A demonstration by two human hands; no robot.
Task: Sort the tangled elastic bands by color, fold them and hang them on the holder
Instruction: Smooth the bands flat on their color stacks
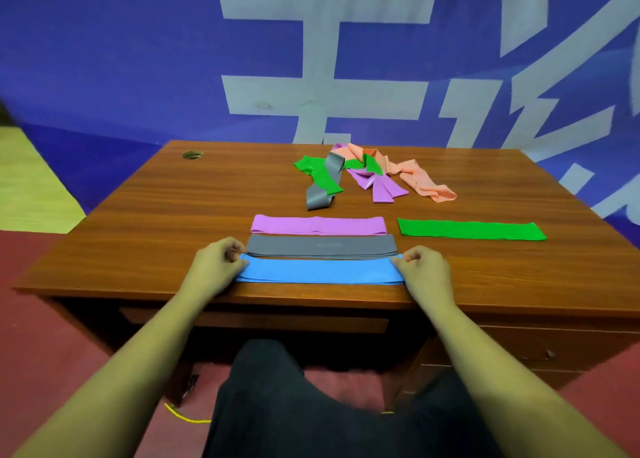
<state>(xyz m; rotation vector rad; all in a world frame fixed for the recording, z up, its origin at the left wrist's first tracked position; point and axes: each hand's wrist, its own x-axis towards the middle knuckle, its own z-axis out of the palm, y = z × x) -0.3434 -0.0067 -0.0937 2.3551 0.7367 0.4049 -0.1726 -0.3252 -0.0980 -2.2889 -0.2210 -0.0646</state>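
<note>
A flat blue band (320,271) lies along the near edge of the wooden desk (145,215). My left hand (216,261) pinches its left end and my right hand (420,267) pinches its right end. Just behind it lies a folded grey band (322,246), then a folded purple band (318,225). A folded green band (471,229) lies to the right. Farther back sits a tangled pile (363,173) of green, grey, purple and peach bands. No holder is in view.
A round cable hole (192,155) sits at the desk's far left. A blue wall banner with white characters rises right behind the desk. My legs are under the desk, and drawers (554,350) are at the lower right.
</note>
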